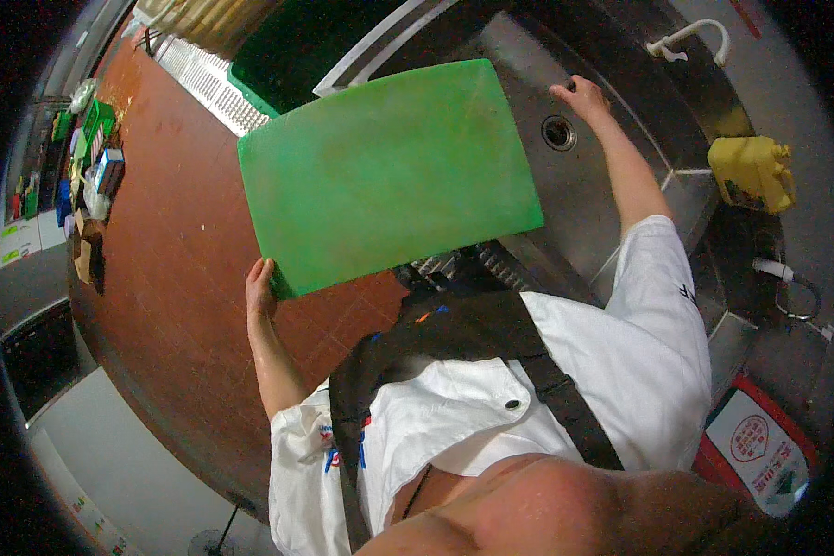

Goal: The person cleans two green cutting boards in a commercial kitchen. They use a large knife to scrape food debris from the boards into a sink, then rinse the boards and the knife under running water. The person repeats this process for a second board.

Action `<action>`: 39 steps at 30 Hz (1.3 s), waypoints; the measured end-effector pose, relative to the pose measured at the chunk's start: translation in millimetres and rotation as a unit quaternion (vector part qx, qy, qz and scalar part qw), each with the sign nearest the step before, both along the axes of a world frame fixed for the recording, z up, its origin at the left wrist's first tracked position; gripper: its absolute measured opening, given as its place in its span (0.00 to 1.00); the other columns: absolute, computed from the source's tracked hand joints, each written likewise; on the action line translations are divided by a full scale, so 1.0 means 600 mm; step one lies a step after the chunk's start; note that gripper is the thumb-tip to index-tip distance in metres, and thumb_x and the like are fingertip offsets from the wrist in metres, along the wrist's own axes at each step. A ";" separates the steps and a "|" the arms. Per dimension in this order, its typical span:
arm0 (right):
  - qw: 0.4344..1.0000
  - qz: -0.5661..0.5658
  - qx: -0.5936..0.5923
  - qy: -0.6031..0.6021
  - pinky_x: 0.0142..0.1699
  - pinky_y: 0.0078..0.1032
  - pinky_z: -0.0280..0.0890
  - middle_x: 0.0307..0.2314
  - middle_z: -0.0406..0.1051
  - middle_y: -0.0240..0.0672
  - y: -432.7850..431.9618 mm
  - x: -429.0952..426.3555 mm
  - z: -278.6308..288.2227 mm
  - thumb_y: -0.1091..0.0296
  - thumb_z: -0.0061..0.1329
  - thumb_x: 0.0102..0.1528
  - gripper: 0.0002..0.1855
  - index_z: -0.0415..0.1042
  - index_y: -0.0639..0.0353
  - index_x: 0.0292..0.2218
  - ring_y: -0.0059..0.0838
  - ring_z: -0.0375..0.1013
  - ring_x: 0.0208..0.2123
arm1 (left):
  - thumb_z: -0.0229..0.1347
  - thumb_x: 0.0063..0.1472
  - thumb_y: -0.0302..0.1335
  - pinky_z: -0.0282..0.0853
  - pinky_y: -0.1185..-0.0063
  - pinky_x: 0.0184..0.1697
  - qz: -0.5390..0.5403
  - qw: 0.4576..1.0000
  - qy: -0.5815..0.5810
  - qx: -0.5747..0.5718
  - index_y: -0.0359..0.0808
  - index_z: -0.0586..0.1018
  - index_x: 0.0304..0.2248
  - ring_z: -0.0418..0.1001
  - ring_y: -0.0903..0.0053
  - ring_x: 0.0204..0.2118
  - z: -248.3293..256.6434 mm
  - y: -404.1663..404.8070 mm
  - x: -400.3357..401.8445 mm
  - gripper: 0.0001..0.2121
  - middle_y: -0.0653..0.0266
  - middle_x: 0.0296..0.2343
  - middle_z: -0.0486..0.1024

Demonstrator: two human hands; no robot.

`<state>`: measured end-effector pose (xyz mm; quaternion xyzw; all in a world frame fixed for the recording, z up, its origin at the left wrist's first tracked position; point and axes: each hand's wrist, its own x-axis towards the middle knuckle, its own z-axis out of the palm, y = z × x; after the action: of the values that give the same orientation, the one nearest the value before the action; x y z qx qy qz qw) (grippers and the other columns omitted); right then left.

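Observation:
My left hand [260, 285] grips the near left corner of a large green cutting board [396, 174], its thumb on the top face. The board is tilted and spans the middle of the view, one side over the steel sink [570, 208]. My right hand [587, 101] is off the board, above the sink basin and just beyond the round drain [558, 133]. Its fingers are curled, with a small dark spot between thumb and fingers; whether that is an object cannot be told.
A white curved tap [695, 38] and a yellow plastic jug [750, 174] are beyond the sink at the right. A green bin [250, 90] stands by a metal floor grate [201, 80]. Boxes and bags [94, 174] lie at the far left of the red tiled floor [174, 243].

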<state>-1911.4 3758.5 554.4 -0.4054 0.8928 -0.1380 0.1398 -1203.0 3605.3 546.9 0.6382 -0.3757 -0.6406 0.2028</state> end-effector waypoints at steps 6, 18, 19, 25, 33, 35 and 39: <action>0.987 0.138 -0.006 -0.086 0.33 0.30 0.63 0.25 0.70 0.42 0.008 0.120 0.057 0.40 0.53 0.43 0.29 0.69 0.61 0.31 0.34 0.71 0.29 | 0.50 0.58 0.38 0.64 0.66 0.46 -0.001 1.000 -0.004 0.022 0.34 0.64 0.51 0.63 0.64 0.49 0.003 0.012 0.004 0.24 0.57 0.48 0.64; 0.992 0.098 -0.069 -0.041 0.31 0.32 0.63 0.24 0.71 0.44 -0.130 0.209 0.033 0.45 0.53 0.44 0.26 0.70 0.64 0.30 0.39 0.71 0.26 | 0.32 0.60 0.53 0.64 0.69 0.46 0.200 0.941 0.273 0.021 0.30 0.65 0.48 0.69 0.65 0.43 -0.046 0.030 0.036 0.32 0.53 0.42 0.69; 0.981 0.157 -0.070 -0.088 0.30 0.32 0.63 0.25 0.71 0.44 -0.146 0.251 0.048 0.44 0.53 0.45 0.26 0.70 0.63 0.30 0.38 0.71 0.26 | 0.30 0.60 0.55 0.64 0.69 0.47 0.214 0.928 0.305 0.013 0.29 0.65 0.48 0.69 0.65 0.43 -0.049 0.042 0.041 0.34 0.52 0.42 0.69; 0.860 0.457 0.092 -0.206 0.35 0.37 0.64 0.28 0.71 0.46 -0.183 0.567 0.052 0.41 0.49 0.46 0.26 0.70 0.57 0.32 0.47 0.70 0.32 | 0.24 0.57 0.59 0.55 0.67 0.54 0.375 0.834 0.400 0.063 0.25 0.63 0.49 0.64 0.63 0.48 -0.036 0.083 0.011 0.41 0.50 0.45 0.67; 0.881 0.417 0.096 -0.200 0.33 0.32 0.64 0.26 0.72 0.43 -0.378 0.649 -0.036 0.37 0.51 0.43 0.31 0.71 0.62 0.31 0.34 0.70 0.28 | 0.32 0.60 0.53 0.64 0.76 0.44 0.372 0.848 0.374 0.046 0.28 0.67 0.47 0.70 0.76 0.40 -0.085 0.088 0.027 0.33 0.63 0.37 0.73; 0.913 0.355 0.069 -0.187 0.36 0.32 0.64 0.29 0.72 0.45 -0.448 0.633 -0.032 0.37 0.50 0.44 0.33 0.71 0.63 0.34 0.34 0.71 0.31 | 0.39 0.61 0.47 0.66 0.77 0.41 0.362 0.859 0.362 0.017 0.30 0.69 0.46 0.70 0.77 0.39 -0.101 0.084 0.020 0.27 0.64 0.36 0.74; 0.962 0.261 0.031 -0.075 0.41 0.34 0.64 0.33 0.73 0.42 -0.504 0.519 -0.015 0.36 0.49 0.44 0.32 0.73 0.57 0.38 0.39 0.72 0.36 | 0.48 0.57 0.30 0.67 0.74 0.42 0.323 0.901 0.290 -0.026 0.32 0.71 0.43 0.69 0.76 0.41 -0.083 0.078 0.003 0.15 0.61 0.38 0.72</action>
<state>-1599.8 3455.9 545.5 -0.6085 0.7466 -0.0986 0.2502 -1201.0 3652.0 497.3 0.5052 -0.0905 -0.6864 0.5152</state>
